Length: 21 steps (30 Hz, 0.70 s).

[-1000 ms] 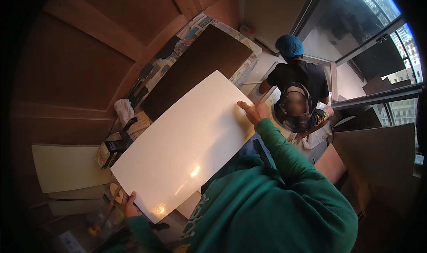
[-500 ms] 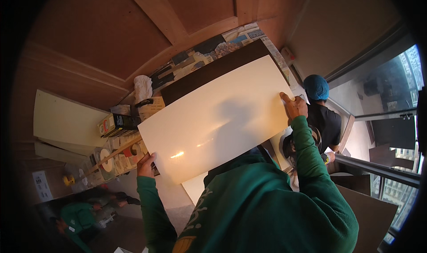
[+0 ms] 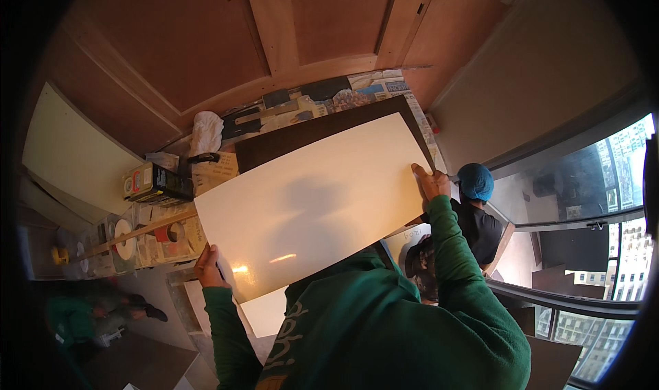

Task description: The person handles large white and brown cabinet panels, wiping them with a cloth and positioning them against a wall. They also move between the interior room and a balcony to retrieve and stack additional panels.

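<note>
A large glossy white sheet (image 3: 329, 177) spans the space between my two hands, tilted, with its far right corner raised higher in view. My left hand (image 3: 208, 266) grips its lower left edge. On the opposite short edge, my right hand (image 3: 432, 182) holds it with the thumb on top and the fingers underneath. Beyond the sheet lies a dark brown board (image 3: 274, 145), partly covered by it, on a table spread with newspaper (image 3: 412, 102). The sheet hides the middle of the table.
A black and yellow metal can (image 3: 154, 184), a white plastic bag (image 3: 206, 131) and a wooden stick (image 3: 147, 230) are on the left. Pale panels (image 3: 75, 157) lean there. At right a person in a blue cap (image 3: 475, 182) is close to my arm. Another person (image 3: 72, 318) sits lower left.
My view has turned, so the sheet and my hands appear shifted left. Both hands keep their grip. The person at right appears lower in the picture.
</note>
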Each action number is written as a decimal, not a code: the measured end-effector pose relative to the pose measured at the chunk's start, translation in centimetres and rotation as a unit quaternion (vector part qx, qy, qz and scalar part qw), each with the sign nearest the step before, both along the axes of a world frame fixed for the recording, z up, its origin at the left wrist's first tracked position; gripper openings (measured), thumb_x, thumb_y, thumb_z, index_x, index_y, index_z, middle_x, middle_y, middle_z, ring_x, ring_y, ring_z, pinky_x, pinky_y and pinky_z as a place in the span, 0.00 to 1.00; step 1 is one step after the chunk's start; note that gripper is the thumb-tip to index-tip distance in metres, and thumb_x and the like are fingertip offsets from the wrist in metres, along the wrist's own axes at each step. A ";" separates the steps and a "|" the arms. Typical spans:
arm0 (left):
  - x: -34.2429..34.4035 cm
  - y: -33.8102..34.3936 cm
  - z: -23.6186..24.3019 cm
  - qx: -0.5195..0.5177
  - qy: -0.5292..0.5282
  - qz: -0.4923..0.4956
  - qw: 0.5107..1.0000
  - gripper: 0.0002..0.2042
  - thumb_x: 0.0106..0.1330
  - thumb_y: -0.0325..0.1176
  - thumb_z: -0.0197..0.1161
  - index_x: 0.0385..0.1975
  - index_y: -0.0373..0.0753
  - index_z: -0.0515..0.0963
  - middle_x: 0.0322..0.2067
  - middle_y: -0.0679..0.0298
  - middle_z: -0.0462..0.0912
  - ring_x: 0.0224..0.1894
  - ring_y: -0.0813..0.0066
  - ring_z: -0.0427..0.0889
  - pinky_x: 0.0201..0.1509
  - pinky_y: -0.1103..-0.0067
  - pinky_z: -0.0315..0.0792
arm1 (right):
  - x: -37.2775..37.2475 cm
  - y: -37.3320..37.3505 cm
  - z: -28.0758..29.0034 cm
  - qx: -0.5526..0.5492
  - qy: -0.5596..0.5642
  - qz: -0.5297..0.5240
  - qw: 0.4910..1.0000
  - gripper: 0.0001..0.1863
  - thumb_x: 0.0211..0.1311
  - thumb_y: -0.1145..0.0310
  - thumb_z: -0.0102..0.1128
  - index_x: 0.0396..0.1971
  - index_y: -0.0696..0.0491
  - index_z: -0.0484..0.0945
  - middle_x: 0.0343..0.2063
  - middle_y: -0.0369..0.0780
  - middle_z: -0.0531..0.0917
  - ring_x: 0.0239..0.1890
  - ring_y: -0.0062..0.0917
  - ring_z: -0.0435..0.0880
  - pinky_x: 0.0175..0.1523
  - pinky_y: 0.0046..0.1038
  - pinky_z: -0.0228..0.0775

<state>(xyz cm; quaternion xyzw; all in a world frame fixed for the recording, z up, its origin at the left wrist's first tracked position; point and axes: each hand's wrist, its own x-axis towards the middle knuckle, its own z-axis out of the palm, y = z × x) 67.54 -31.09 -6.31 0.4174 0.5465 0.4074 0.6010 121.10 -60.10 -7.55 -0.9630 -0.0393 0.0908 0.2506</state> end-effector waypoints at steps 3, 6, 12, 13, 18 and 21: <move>2.3 0.6 -0.1 -0.041 -0.099 -0.039 0.993 0.18 0.68 0.27 0.64 0.56 0.28 0.78 0.49 0.61 0.84 0.49 0.73 0.82 0.56 0.79 0.75 | 2.3 1.6 0.1 -0.007 0.031 0.000 0.999 0.44 0.44 0.31 0.63 0.43 0.62 0.84 0.43 0.57 0.84 0.48 0.48 0.84 0.56 0.36 0.73; 6.4 2.0 -0.2 -0.025 -0.120 -0.066 0.990 0.19 0.69 0.28 0.62 0.58 0.29 0.77 0.50 0.60 0.83 0.49 0.71 0.83 0.54 0.78 0.76 | 5.5 2.2 -1.3 0.006 0.045 -0.001 0.999 0.46 0.44 0.29 0.62 0.44 0.62 0.83 0.45 0.57 0.84 0.50 0.48 0.83 0.58 0.38 0.72; 11.2 5.5 -3.5 -0.090 -0.166 -0.102 0.977 0.20 0.70 0.28 0.59 0.61 0.30 0.74 0.51 0.58 0.83 0.50 0.69 0.83 0.52 0.76 0.78 | 9.7 4.4 -3.2 0.037 0.106 0.000 0.994 0.43 0.49 0.32 0.63 0.44 0.62 0.83 0.42 0.56 0.85 0.45 0.46 0.84 0.53 0.38 0.74; 12.9 6.2 -3.2 -0.111 -0.175 -0.102 0.973 0.20 0.70 0.28 0.59 0.61 0.31 0.74 0.48 0.58 0.84 0.44 0.71 0.84 0.46 0.77 0.79 | 11.7 2.8 -6.4 0.066 0.107 -0.020 0.992 0.41 0.50 0.35 0.64 0.42 0.63 0.83 0.39 0.53 0.86 0.42 0.43 0.84 0.51 0.37 0.74; 16.2 9.9 -5.3 -0.141 -0.117 -0.120 0.976 0.19 0.69 0.27 0.61 0.59 0.36 0.77 0.30 0.68 0.86 0.16 0.83 0.77 0.17 0.86 0.70 | 15.0 1.4 -9.3 0.207 0.093 -0.033 0.973 0.25 0.54 0.50 0.71 0.32 0.62 0.83 0.31 0.39 0.83 0.32 0.24 0.79 0.41 0.28 0.73; 16.9 9.5 -7.2 -0.182 -0.116 -0.056 0.975 0.18 0.68 0.27 0.62 0.58 0.37 0.78 0.32 0.68 0.86 0.20 0.82 0.79 0.20 0.85 0.73 | 15.5 2.2 -9.7 0.212 0.131 -0.028 0.968 0.24 0.56 0.52 0.70 0.33 0.63 0.83 0.33 0.40 0.84 0.35 0.24 0.79 0.44 0.28 0.73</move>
